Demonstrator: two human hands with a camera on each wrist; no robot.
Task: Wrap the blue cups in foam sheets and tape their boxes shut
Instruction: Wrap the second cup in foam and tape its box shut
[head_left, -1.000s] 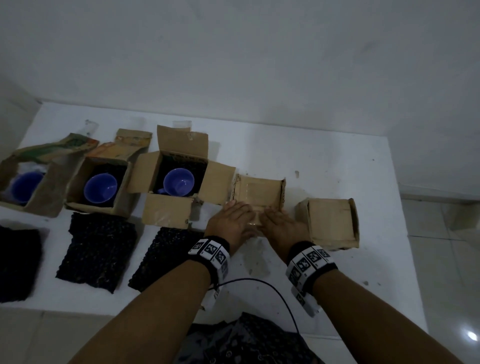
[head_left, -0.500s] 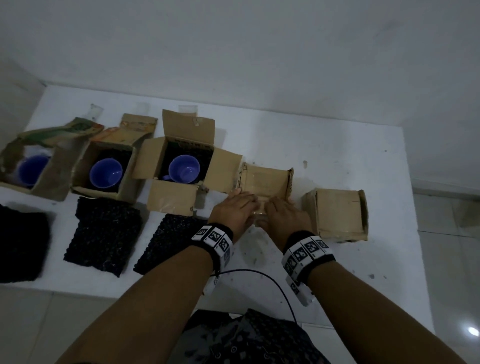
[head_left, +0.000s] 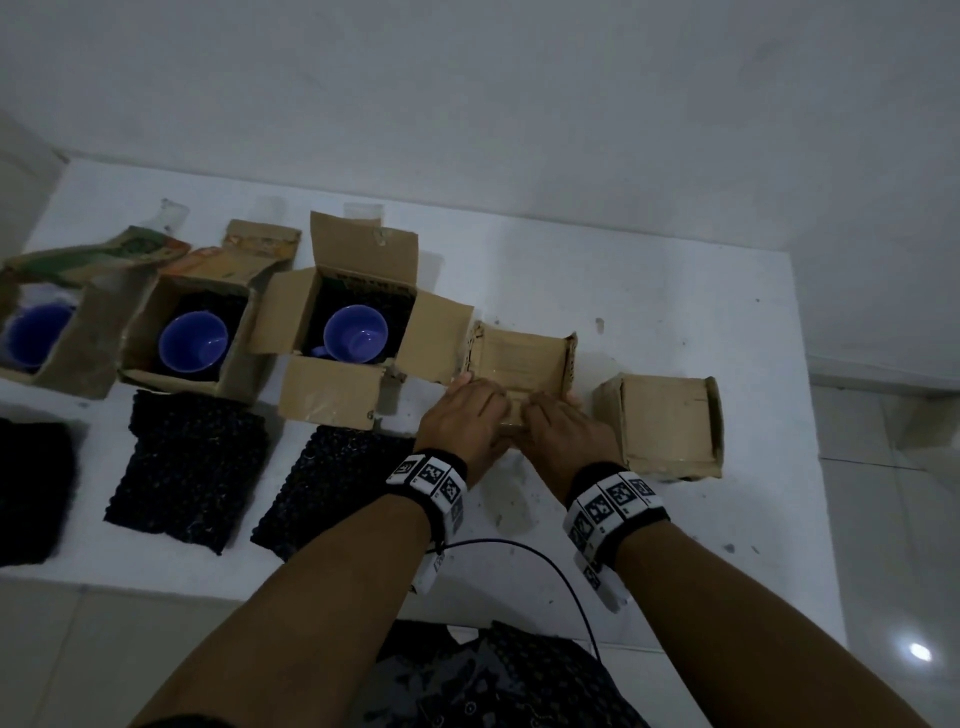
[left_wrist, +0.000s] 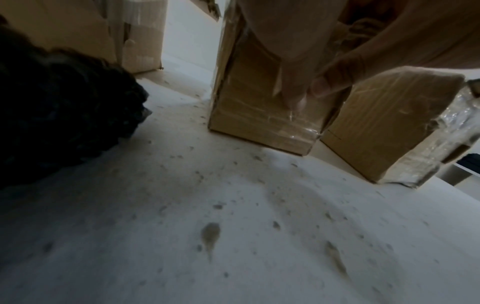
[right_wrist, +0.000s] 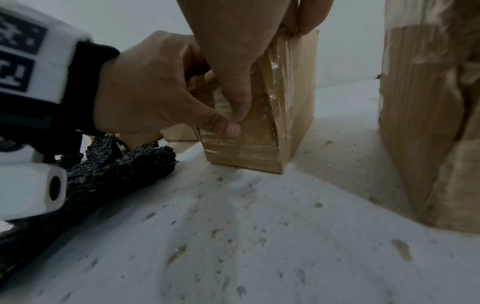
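Small brown taped cardboard box (head_left: 519, 358), glossy tape over matte board, on white speckled tabletop (head_left: 649, 291). We clamp it: left hand (head_left: 462, 421) and right hand (head_left: 566, 431), fingers curled over its top, thumbs pressed to its near face. 3 o'clock: closed brown carton (head_left: 665, 426). 9 o'clock: open carton (head_left: 332, 400) holding round blue mug (head_left: 356, 332). 7 o'clock: knobbly black mat (head_left: 332, 488). 12 o'clock: white wall (head_left: 467, 104).

Brown box (head_left: 522, 358), purple cups (head_left: 355, 333), white table (head_left: 675, 291)
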